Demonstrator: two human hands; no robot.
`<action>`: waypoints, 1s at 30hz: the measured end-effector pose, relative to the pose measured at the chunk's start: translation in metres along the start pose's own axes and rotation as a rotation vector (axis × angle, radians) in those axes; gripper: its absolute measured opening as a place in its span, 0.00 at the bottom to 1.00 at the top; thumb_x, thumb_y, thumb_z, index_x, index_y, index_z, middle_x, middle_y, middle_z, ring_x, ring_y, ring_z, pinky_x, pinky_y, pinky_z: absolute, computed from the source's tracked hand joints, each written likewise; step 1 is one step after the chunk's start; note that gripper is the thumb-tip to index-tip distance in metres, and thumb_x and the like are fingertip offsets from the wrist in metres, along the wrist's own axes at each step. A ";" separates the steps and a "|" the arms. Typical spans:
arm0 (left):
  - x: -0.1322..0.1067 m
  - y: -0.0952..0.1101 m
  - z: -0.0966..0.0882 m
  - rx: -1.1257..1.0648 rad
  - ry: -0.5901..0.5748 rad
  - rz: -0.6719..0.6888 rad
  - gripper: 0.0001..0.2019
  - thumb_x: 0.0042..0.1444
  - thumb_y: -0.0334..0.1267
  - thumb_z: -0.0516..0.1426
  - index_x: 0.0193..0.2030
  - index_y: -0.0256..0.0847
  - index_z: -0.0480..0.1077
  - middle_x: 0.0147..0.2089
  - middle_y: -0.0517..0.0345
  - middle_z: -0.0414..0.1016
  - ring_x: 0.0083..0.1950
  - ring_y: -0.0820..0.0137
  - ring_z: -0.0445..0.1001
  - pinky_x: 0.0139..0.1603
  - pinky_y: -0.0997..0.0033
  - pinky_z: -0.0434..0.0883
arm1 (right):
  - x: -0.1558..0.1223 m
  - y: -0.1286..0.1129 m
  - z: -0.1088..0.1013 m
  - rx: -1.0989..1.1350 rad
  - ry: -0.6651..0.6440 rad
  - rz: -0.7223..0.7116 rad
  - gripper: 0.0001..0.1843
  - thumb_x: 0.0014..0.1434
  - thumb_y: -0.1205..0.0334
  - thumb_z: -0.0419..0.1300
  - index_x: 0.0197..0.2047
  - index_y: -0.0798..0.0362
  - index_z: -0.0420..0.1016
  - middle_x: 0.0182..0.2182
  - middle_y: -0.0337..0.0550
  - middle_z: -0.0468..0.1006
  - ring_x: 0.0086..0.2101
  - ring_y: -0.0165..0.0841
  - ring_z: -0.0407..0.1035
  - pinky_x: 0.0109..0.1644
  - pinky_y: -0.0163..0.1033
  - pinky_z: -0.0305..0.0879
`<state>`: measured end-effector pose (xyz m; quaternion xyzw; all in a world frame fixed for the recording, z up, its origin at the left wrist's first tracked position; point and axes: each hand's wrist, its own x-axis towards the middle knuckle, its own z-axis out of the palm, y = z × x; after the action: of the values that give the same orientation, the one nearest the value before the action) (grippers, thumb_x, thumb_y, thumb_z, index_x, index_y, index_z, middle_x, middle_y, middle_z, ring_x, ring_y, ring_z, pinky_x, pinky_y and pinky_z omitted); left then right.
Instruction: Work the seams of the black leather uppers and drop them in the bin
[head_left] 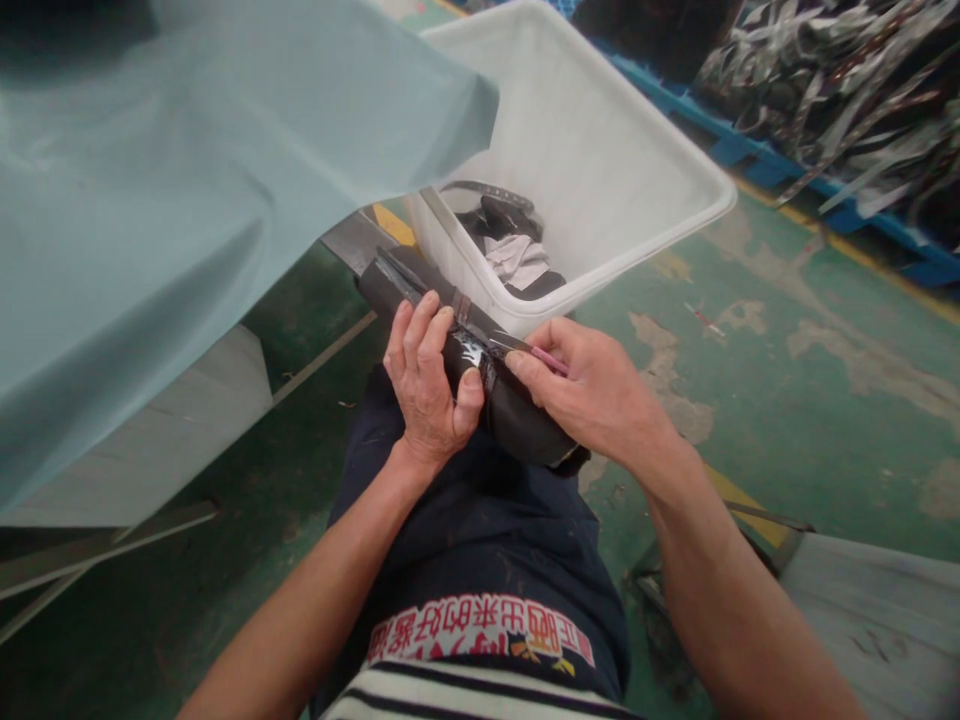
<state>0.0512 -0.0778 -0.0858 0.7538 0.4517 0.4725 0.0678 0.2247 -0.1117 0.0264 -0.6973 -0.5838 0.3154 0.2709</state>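
Across my lap lies a black roll-shaped bundle [521, 415] with a dark brown strap [490, 385] around it and a patch of shiny clear film [469, 348] near its middle. My left hand [431, 375] grips the bundle from the near left side, fingers over the top and thumb beside the film. In my right hand [592, 385] is a thin-bladed knife [551, 360] with a pink handle, pinched between thumb and fingers. Its blade points left, close to the strap and film; whether it touches them I cannot tell.
A large white bin [637, 230] with dark and pale scraps stands just ahead. Pale blue sheeting [187, 200] overhangs from the left. Strips lie heaped on a blue pallet [731, 150] at the far right. A grey board [870, 610] sits at lower right.
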 end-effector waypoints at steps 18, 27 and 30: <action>-0.002 -0.002 0.004 0.018 -0.081 -0.122 0.36 0.71 0.65 0.42 0.74 0.43 0.62 0.77 0.43 0.67 0.85 0.44 0.52 0.83 0.33 0.49 | 0.003 0.037 0.015 0.527 0.135 0.167 0.26 0.61 0.34 0.65 0.31 0.46 0.63 0.21 0.30 0.62 0.22 0.27 0.53 0.27 0.36 0.54; -0.004 -0.004 0.004 0.010 -0.104 -0.145 0.37 0.70 0.67 0.44 0.75 0.46 0.62 0.78 0.45 0.66 0.85 0.43 0.52 0.83 0.33 0.49 | 0.006 0.039 0.025 0.246 0.207 0.163 0.16 0.62 0.45 0.62 0.33 0.48 0.70 0.24 0.33 0.66 0.27 0.30 0.60 0.32 0.37 0.59; -0.004 -0.004 0.004 -0.016 -0.103 -0.145 0.38 0.69 0.68 0.46 0.75 0.46 0.62 0.79 0.45 0.64 0.85 0.43 0.52 0.83 0.33 0.50 | 0.006 0.037 0.024 0.179 0.213 0.144 0.15 0.64 0.47 0.61 0.32 0.48 0.70 0.24 0.33 0.67 0.27 0.30 0.61 0.33 0.38 0.59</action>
<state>0.0511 -0.0772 -0.0933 0.7418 0.4972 0.4306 0.1307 0.2308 -0.1120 -0.0173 -0.7401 -0.4697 0.3092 0.3690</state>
